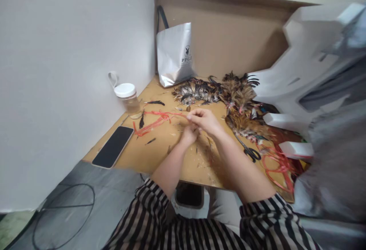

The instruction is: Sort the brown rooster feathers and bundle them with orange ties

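Observation:
My right hand [206, 121] is closed over the middle of the table, thumb and forefinger pinched at the end of a red plastic strip [157, 119]. From there the strip trails left across the board in loose tangled lengths. Just below, my left hand [189, 134] is curled against the right one; its fingertips are partly hidden, so what they hold cannot be made out. Beyond the hands lie a heap of dark and grey feathers [200, 90] and bundles of brown feathers [238, 93]. Scissors with black handles [251, 153] rest to the right.
A phone [113, 147] lies at the left edge, near a white-lidded jar [130, 101]. Behind stands a silver bag [174, 55]. More red strips [278, 166] are piled at right, beside a white machine [297, 63]. Several loose feathers dot the tabletop.

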{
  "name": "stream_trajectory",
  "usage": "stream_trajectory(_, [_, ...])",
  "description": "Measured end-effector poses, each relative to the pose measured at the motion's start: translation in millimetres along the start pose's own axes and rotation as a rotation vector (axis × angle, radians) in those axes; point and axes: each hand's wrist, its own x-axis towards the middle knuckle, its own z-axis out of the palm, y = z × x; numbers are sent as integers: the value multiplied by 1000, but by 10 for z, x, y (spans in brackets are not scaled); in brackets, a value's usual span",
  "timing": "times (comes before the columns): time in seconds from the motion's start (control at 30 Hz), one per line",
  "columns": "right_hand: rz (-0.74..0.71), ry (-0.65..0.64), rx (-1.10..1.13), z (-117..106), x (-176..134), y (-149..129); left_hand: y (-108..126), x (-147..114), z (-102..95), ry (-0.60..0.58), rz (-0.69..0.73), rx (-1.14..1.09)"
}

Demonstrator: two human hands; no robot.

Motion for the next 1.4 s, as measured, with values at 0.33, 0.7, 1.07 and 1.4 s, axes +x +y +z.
stream_trajectory(0.33, [253,310,710,-753,-379,565,6,-20,-73,-81,-100,-434])
stream_trajectory(0.7, [223,310,621,-553,-231,1077,94,-72,-125,-178,-155,-533])
stream_trajectory(1.07, [-230,283,-729,-474,-441,955,99,-117,-87,-225,-190,-397])
stream_trajectory(1.4, [-134,319,-708,-479,-412,1035,14,-152,-21,-282,-203,-221])
